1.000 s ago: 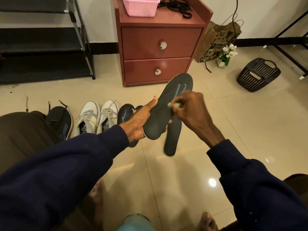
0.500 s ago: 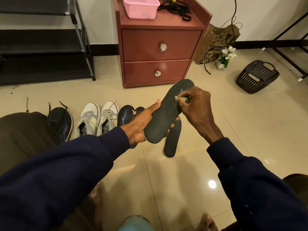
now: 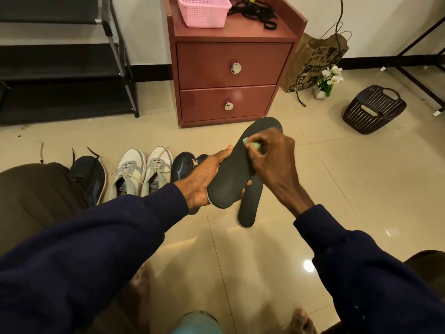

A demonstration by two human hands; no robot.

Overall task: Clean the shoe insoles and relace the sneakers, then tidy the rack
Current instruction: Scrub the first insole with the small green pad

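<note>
Pinching a mostly hidden green item (image 3: 250,144), right hand (image 3: 272,162) touches insole (image 3: 228,182).

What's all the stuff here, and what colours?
held insole: 1, dark grey, in the left hand
floor insole: 1, dark grey, on the tiles
cloth: 1, pale green, against the held insole
white sneakers: 2, white-grey, on the floor
navy sneaker: 1, navy, left of white sneakers
dark shoes: 2, dark, behind left hand
cabinet: 1, red-brown, by the wall
pink basket: 1, pink, on the cabinet
laces: one heap, black, on the cabinet
shoe rack: 1, black, far left
paper bag: 1, brown, beside cabinet
flowers: 1 pot, white, beside the bag
black basket: 1, black, far right
left hand: 1, grips held insole
right hand: 1, pinches cloth
</note>
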